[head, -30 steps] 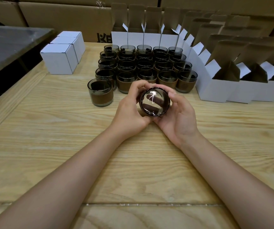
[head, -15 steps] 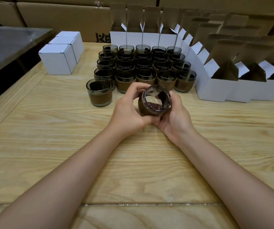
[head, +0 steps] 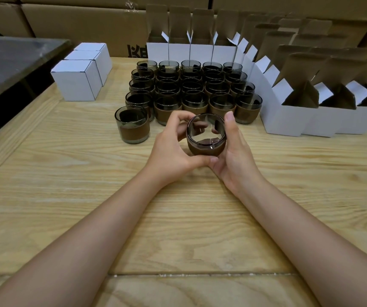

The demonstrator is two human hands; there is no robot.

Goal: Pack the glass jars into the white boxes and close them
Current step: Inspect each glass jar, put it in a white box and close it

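Head view: both hands hold one glass jar (head: 206,138) on the near side of the block of jars (head: 191,89), just in front of its front row and lifted off the wooden surface (head: 67,196). The held jar is smoky glass with a brown band round its lower half, and it is tilted so that its mouth faces up and toward the camera. The left hand (head: 171,151) curls round the jar's left side, fingers bent over the far rim and thumb tucked beneath its base. The right hand (head: 235,156) cups the right side, thumb standing up along the rim, fingers hidden behind the glass. The two thumbs nearly meet under the jar.

The block of jars stands upright in tight rows, all with the same brown band. A lone jar (head: 132,125) stands at the block's near left corner, just beside it. Left of the block, set apart, sit three closed white boxes (head: 76,80) in a line. Directly behind the block is a row of open white boxes (head: 191,52) with flaps up; more open boxes (head: 288,116) curve round its right side. Brown cartons (head: 78,21) are stacked behind all of this.
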